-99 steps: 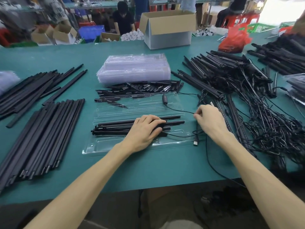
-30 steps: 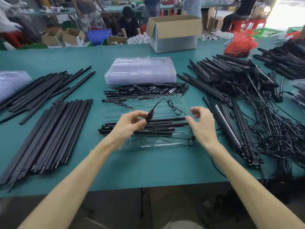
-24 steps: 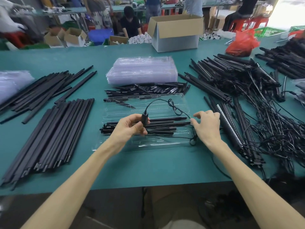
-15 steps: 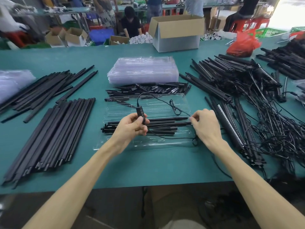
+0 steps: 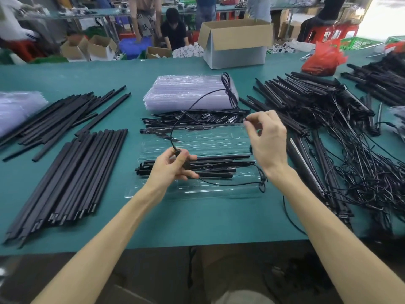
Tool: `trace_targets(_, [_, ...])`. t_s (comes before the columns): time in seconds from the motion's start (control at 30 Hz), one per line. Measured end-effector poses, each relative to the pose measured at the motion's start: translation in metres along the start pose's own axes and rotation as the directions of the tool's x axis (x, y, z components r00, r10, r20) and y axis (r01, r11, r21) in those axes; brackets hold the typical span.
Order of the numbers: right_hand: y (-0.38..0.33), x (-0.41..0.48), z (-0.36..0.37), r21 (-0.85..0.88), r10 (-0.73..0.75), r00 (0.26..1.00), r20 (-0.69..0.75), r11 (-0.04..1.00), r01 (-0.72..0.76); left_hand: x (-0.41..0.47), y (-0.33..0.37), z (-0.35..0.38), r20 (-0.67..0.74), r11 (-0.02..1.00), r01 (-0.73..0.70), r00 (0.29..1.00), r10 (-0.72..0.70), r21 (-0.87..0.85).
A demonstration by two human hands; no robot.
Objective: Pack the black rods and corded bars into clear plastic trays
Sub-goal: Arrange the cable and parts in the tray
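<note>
Loose black rods (image 5: 65, 178) lie at nine o'clock of the clear tray (image 5: 208, 141) on the counter (image 5: 197, 220). Over the tray, the left hand (image 5: 173, 167) has its fingers clamped on an inline switch (image 5: 177, 152). Its cord (image 5: 173, 132) arcs toward twelve o'clock, and the right hand (image 5: 267, 141) pinches its end. Corded bars (image 5: 328, 128) pile up at three o'clock.

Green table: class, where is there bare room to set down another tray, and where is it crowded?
Bare: the front strip between open tray and table edge; the far band between tray stack and cardboard box; a narrow lane between near rod pile and open tray. Crowded: the right side, under corded bars.
</note>
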State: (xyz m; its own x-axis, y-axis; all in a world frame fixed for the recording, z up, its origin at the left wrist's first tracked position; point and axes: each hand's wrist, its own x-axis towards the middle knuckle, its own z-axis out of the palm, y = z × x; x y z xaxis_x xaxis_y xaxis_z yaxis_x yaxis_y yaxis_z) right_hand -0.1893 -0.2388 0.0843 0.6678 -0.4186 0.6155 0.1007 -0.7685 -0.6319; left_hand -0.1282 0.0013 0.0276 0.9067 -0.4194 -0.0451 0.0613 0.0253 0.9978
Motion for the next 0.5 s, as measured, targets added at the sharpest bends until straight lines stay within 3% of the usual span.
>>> trace_targets(0.07, [0.0, -0.008, 0.006, 0.016, 0.005, 0.998, 0.063, 1.0, -0.006, -0.001, 0.0, -0.002, -0.094, 0.986, 0.006, 0.995, 0.009, 0.166])
trace_targets(0.17, [0.004, -0.024, 0.015, 0.049, 0.025, 0.988, 0.155, 0.998, -0.033, 0.0, 0.0, -0.009, -0.113, 0.931, -0.023, 0.991, 0.069, 0.365])
trace_targets(0.33, [-0.003, -0.032, 0.026, 0.141, 0.037, 0.985, 0.167, 0.988, -0.061, -0.005, 0.007, -0.011, -0.069, 0.98, 0.064, 0.996, -0.052, 0.187])
trace_targets(0.5, [-0.015, -0.022, 0.039, 0.108, -0.059, 0.981, 0.185, 0.993, 0.04, -0.009, 0.007, -0.006, -0.084, 0.991, 0.125, 0.989, -0.121, 0.046])
